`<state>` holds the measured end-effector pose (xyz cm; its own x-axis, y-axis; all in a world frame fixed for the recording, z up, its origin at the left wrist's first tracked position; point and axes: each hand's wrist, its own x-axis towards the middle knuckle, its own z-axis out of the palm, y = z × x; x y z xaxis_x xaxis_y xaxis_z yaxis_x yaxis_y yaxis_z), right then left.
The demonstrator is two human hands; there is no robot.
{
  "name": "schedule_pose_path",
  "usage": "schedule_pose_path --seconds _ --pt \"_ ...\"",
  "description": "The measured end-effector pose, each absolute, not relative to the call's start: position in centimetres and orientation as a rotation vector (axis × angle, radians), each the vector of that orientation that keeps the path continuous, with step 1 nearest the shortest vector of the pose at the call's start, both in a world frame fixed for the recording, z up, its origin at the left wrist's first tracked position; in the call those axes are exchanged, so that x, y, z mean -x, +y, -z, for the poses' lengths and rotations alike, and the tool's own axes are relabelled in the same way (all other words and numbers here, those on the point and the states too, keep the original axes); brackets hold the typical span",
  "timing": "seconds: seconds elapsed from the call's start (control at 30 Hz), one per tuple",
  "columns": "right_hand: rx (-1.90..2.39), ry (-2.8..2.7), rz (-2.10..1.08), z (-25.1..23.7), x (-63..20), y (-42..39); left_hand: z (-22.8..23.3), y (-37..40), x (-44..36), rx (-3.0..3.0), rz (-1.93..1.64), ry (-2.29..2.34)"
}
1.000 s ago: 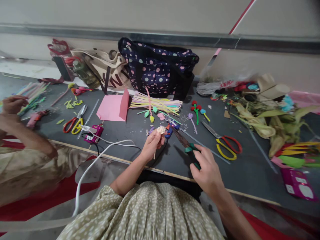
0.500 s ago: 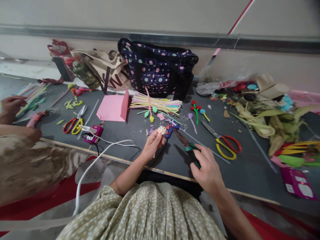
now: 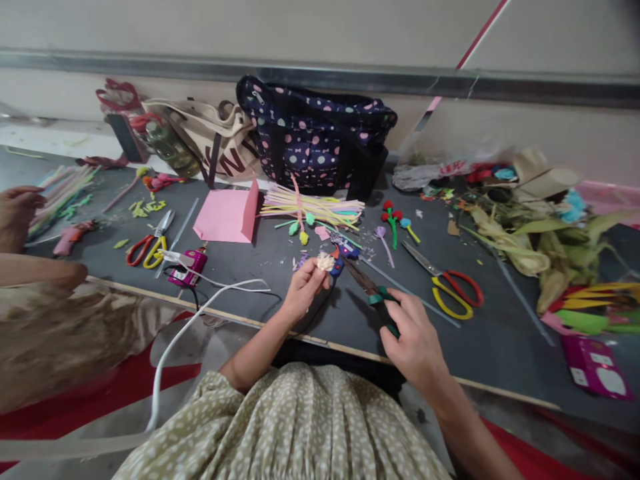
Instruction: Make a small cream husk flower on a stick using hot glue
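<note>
My left hand [image 3: 303,291] pinches a small cream-coloured craft flower [image 3: 326,261] above the dark table. In my right hand [image 3: 414,333] are pliers [image 3: 374,291] with green-and-black handles, my fingers wrapped round the grips. The dark jaws point up and left, a little to the right of the flower and apart from it. Just behind the flower lies a blue glue gun [image 3: 345,251], partly hidden by it. Purple scraps [image 3: 301,261] lie close by my left hand.
Pipe cleaners [image 3: 315,204] lie bundled behind my hands, beside a pink paper box [image 3: 225,215]. Scissors [image 3: 443,275] rest at right; more scissors [image 3: 152,244] and a purple power adapter [image 3: 187,268] at left. A white cable [image 3: 195,313] crosses the table edge. A co-worker's hand [image 3: 20,213] is far left.
The flower in my left hand has turned slightly and shifted a little right. My right hand with the pliers has barely moved. The co-worker's hand has moved left.
</note>
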<state>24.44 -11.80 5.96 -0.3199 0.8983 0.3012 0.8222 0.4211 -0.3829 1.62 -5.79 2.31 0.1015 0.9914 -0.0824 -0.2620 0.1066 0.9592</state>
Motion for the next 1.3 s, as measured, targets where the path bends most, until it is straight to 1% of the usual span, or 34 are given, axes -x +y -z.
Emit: schedule_pose_path --seconds 0.27,0.6,0.93,1.3 --pt "1.408 -2.234 -0.241 -6.4 -24.3 -11.7 -2.6 -5.7 -1.6 -0.980 -1.236 1.005" --pt "1.388 -2.279 -0.185 -6.3 -24.4 -11.7 -3.5 -5.9 -1.6 -1.023 -1.307 1.006" --pt "1.367 -2.303 -0.153 -6.4 -24.5 -11.7 -2.9 -6.1 -1.7 -0.764 -1.298 0.867" --pt "1.361 -2.345 -0.134 -7.0 -24.5 -11.6 -3.3 -5.8 -1.6 -0.723 -1.312 0.841"
